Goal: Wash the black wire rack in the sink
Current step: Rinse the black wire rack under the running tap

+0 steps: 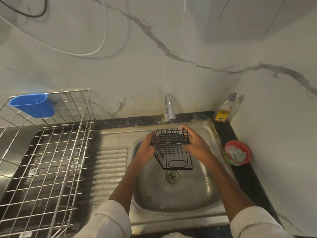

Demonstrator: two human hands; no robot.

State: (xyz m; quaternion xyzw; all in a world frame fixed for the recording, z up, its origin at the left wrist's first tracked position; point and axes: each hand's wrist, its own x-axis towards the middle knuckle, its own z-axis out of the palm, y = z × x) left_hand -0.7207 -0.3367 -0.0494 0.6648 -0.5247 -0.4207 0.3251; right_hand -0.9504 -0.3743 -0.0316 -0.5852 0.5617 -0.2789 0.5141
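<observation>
Black wire rack (pixel 172 149) between left hand (pixel 145 148), right hand (pixel 195 143) (above sink (pixel 180 194))

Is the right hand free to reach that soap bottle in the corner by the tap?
Probably not yet. The right hand grips the black wire rack together with the left hand over the sink. Nothing stands between it and the soap bottle, so it would only need to let go first.

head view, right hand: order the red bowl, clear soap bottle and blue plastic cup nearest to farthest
From the right hand gripping the black wire rack:
1. Red bowl, on the counter just right.
2. Clear soap bottle, back right corner.
3. Blue plastic cup, far left on the steel drying rack.
</observation>
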